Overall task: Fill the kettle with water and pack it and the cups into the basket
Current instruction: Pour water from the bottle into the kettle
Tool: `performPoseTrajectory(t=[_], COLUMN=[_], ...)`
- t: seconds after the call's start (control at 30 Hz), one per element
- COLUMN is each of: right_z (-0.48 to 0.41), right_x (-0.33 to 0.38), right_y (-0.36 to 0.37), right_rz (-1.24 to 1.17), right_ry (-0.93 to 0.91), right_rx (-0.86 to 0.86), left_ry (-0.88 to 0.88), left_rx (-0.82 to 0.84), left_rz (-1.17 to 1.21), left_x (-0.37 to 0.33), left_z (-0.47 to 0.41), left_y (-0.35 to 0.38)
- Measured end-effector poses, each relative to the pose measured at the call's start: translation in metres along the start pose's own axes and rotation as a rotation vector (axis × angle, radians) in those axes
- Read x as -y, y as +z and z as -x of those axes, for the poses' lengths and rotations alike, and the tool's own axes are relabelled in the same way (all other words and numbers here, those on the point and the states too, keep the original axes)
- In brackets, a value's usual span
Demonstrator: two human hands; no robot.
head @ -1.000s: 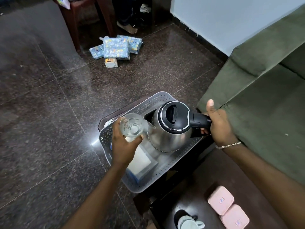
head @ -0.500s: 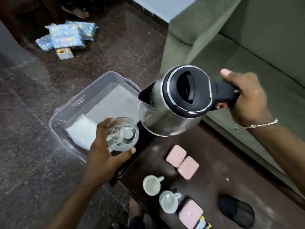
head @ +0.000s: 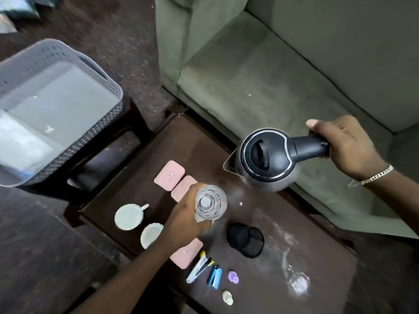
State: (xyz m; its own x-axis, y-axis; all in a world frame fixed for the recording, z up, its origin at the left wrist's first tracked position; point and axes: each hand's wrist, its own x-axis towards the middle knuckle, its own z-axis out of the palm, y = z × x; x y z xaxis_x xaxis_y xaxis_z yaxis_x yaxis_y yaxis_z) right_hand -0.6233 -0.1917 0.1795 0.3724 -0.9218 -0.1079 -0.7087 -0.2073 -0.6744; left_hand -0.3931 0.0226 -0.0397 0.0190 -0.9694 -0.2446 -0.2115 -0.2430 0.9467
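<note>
Two hands are loaded: the right hand (head: 344, 146) grips the kettle (head: 265, 162) by its handle above the bench (head: 294, 264), lid shut; the left hand (head: 186, 220) wraps a clear glass (head: 210, 202), contents unclear. Open the lid first, then pour steadily. Both cups (head: 128, 216) look empty beside it; the basket (head: 61, 103) holds only a white pad.

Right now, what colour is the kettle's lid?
Black, ringed in silver: the kettle's lid, seen best in the head view.

A green sofa (head: 283, 71) fills the far right, its seat cushion worn and speckled. Near it stands a dark wooden table (head: 260, 279) with pale smears. Dark speckled floor (head: 40, 245) spreads left, under a dark stool (head: 127, 132).
</note>
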Motion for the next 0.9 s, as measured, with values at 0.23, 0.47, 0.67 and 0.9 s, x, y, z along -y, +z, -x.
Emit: performPoseTrajectory(t=[0.23,0.47,0.67,0.9], right_z=[0.030,0.041,0.048,0.054], right_x=[-0.053,-0.075,-0.067,-0.052], right_y=[0.005,0.031,0.046,0.053], right_rz=[0.225,0.455,0.598,0.756], right_ry=[-0.096,-0.175,-0.216,-0.322], right_rx=[0.097,0.201,0.249,0.232], left_ry=[-0.101,-0.107,-0.100,-0.086], left_rx=[0.039,0.032,0.019,0.009], left_rz=[-0.082,-0.142,-0.140,-0.144], left_x=[0.029,0.045,0.043,0.043], left_z=[-0.005,-0.012,-0.016,-0.015], left_y=[0.058,0.073,0.076,0.075])
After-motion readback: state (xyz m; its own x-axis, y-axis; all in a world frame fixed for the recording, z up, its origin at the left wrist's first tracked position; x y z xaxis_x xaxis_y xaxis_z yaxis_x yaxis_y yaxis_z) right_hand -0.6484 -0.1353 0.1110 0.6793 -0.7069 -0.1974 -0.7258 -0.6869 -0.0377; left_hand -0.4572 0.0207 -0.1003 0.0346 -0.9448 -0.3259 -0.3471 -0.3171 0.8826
